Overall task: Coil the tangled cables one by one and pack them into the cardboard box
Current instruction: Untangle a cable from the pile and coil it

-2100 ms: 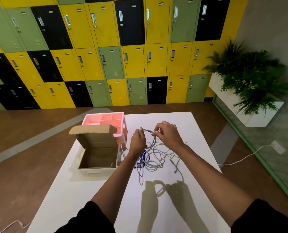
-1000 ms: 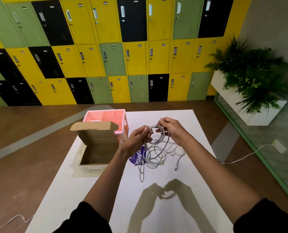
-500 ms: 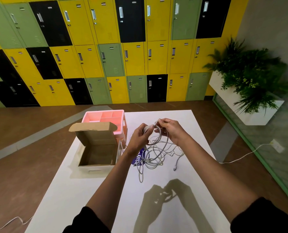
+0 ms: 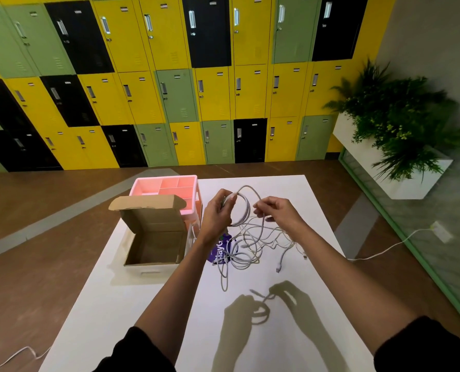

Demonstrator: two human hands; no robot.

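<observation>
Right of the one open cardboard box (image 4: 153,248), our left hand (image 4: 218,214) curls its fingers round one grey coil (image 4: 248,210); our right hand (image 4: 279,210) pinches its loose strand. One tangle (image 4: 239,264) lies on the worktop (image 4: 116,318) beside the box; its cables we cannot count.

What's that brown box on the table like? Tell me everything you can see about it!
The box is plain brown cardboard inside, and its outer front wall looks pale, almost white. It stands open on the white table. Its lid is folded up at the far side, with small flaps bent forward along the top. Nothing shows inside the box. A pink tray sits right behind the lid, but I cannot tell whether they touch.
</observation>
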